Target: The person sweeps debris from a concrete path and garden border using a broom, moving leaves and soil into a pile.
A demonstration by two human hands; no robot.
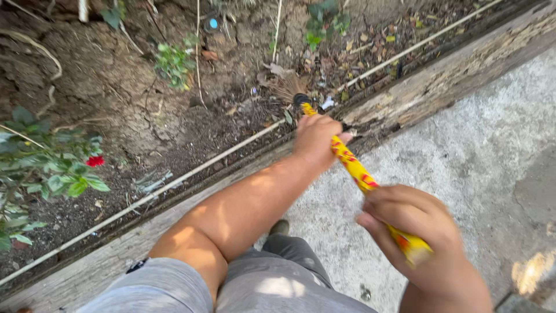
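Hands, left (315, 139) and right (414, 223), both gripping one yellow-red broom handle (354, 168), bristles (286, 87) in soil beside one wooden border (440, 87), one red flower (95, 161), concrete path (480, 168).

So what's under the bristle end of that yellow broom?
The broom head's tan bristles rest on bare soil with dry leaves, just past the wooden edging. What lies directly beneath them is covered. Both hands, left and right, grip the handle.

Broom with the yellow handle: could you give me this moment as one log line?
left hand: grips broom handle low | right hand: grips its upper end | bristles: on soil bed beside wooden edging
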